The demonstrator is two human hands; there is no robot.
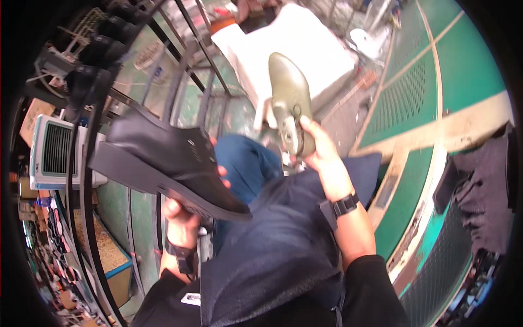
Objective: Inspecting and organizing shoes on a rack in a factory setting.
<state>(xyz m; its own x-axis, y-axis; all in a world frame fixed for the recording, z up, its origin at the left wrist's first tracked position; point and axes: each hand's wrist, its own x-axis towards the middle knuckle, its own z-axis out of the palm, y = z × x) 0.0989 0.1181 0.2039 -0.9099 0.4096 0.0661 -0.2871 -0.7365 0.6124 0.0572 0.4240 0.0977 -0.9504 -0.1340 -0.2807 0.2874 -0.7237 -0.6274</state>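
Observation:
My left hand [184,218] grips a black leather shoe [163,158] from below, its thick sole facing down-left and its toe pointing right. My right hand [321,150] holds an olive-green shoe [290,98] by its laced throat, toe pointing up and away. The two shoes are apart, the green one higher and to the right. A dark blue apron [272,245] covers my lap beneath both hands. A black watch [344,205] sits on my right wrist.
A dark metal rack [87,163] with curved bars and more black shoes [98,49] stands at left. A white block-shaped thing [305,43] lies ahead. A green conveyor frame [425,98] runs along the right. A white fan heater [52,155] sits far left.

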